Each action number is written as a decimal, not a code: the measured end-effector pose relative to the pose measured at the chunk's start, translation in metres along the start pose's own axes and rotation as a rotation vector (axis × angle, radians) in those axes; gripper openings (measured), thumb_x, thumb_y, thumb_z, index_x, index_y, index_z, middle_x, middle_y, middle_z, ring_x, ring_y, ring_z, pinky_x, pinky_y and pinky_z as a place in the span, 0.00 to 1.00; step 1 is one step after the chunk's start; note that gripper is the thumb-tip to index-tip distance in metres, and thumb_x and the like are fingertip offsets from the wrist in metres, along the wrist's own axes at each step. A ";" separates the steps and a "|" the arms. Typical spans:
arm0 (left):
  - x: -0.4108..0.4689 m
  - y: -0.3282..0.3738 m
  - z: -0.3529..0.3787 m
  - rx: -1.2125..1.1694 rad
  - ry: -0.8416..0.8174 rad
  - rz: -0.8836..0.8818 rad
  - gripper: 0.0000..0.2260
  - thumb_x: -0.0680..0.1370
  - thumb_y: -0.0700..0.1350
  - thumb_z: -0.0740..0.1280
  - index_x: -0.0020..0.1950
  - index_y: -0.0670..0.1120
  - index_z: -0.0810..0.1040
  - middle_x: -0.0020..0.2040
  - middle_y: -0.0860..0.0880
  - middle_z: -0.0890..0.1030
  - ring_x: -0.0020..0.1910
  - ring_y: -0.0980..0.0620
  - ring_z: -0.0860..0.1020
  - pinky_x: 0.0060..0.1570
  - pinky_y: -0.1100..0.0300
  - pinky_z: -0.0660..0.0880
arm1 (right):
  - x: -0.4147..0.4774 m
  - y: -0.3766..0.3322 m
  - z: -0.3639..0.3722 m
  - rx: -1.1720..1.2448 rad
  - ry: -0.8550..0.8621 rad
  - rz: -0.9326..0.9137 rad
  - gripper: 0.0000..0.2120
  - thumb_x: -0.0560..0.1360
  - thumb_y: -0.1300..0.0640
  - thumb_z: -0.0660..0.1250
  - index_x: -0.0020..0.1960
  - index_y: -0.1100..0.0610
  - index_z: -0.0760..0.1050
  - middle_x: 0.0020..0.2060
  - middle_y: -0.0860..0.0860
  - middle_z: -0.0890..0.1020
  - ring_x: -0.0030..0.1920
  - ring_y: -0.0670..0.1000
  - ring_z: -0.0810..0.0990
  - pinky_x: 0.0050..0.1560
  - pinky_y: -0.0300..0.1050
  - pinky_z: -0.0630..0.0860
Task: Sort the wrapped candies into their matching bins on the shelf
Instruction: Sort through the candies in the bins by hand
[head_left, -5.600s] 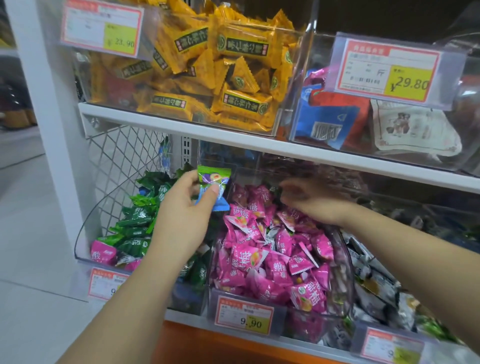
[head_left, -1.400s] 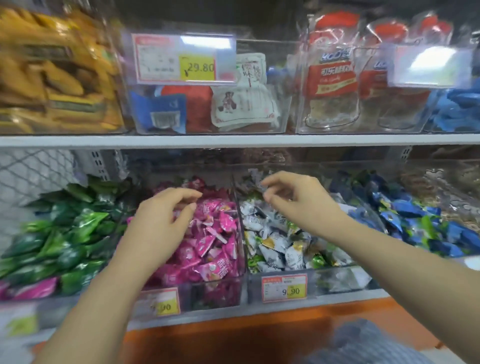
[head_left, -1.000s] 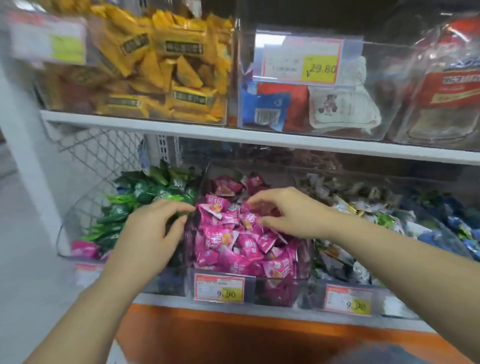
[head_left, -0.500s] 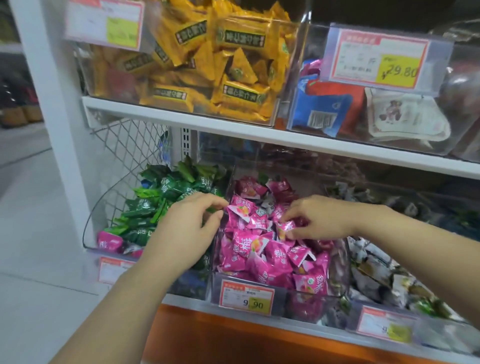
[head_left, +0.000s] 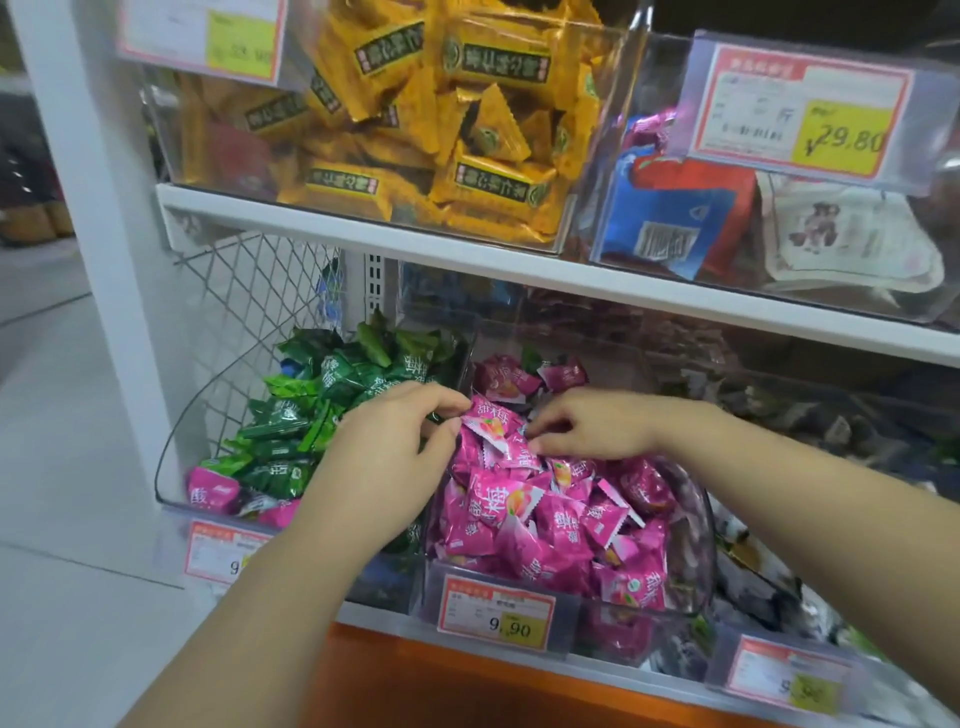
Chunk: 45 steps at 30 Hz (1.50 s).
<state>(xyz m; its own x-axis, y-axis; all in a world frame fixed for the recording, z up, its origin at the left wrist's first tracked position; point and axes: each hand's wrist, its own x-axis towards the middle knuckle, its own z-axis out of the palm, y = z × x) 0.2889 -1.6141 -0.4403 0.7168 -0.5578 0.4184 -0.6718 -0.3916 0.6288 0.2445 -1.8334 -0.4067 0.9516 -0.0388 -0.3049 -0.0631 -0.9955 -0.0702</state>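
On the lower shelf a clear bin (head_left: 705, 525) holds a heap of pink wrapped candies (head_left: 524, 519). To its left, a second bin holds green wrapped candies (head_left: 306, 421), with a few stray pink candies (head_left: 212, 489) at its front. My left hand (head_left: 384, 462) reaches over the divide between the two bins, thumb and forefinger pinching the edge of the top pink candy (head_left: 488, 422). My right hand (head_left: 592, 427) lies on the pink heap with curled fingers, and its fingertips pinch a pink candy (head_left: 519, 446) just right of the left hand.
The white upper shelf board (head_left: 467, 260) hangs close above the bins and carries yellow packets (head_left: 467, 130) and a bin of mixed packs (head_left: 675, 228). Right of the pink bin lies a bin of silver-wrapped candies (head_left: 753, 566). A wire mesh panel (head_left: 249, 291) closes the left end.
The view swung back left from the silver bin to the pink one. My right hand travelled from the silver candies onto the pink heap, and both hands have drawn together at its top.
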 end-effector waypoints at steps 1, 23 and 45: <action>0.000 -0.001 0.000 -0.003 0.000 0.005 0.10 0.79 0.46 0.63 0.59 0.55 0.78 0.48 0.66 0.72 0.46 0.70 0.72 0.46 0.74 0.66 | -0.003 0.003 -0.002 0.028 -0.017 0.009 0.21 0.77 0.45 0.63 0.65 0.54 0.74 0.64 0.48 0.76 0.62 0.50 0.74 0.65 0.46 0.68; 0.000 -0.006 -0.004 0.017 -0.045 -0.037 0.10 0.79 0.46 0.63 0.58 0.55 0.78 0.50 0.61 0.75 0.46 0.65 0.73 0.50 0.67 0.69 | -0.002 0.012 0.003 0.081 0.252 0.078 0.20 0.75 0.53 0.67 0.65 0.53 0.70 0.48 0.50 0.79 0.44 0.48 0.77 0.46 0.43 0.74; 0.002 0.004 -0.006 0.019 0.048 0.000 0.10 0.78 0.45 0.64 0.58 0.54 0.79 0.52 0.63 0.73 0.45 0.62 0.74 0.61 0.52 0.71 | -0.013 0.001 -0.007 0.270 0.661 0.060 0.04 0.74 0.52 0.70 0.42 0.50 0.76 0.38 0.40 0.75 0.38 0.39 0.73 0.37 0.30 0.66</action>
<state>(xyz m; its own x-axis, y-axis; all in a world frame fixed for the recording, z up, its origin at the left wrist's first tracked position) 0.2884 -1.6123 -0.4329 0.7249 -0.5222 0.4493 -0.6746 -0.4059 0.6166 0.2344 -1.8346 -0.3962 0.9221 -0.2214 0.3174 -0.1116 -0.9375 -0.3297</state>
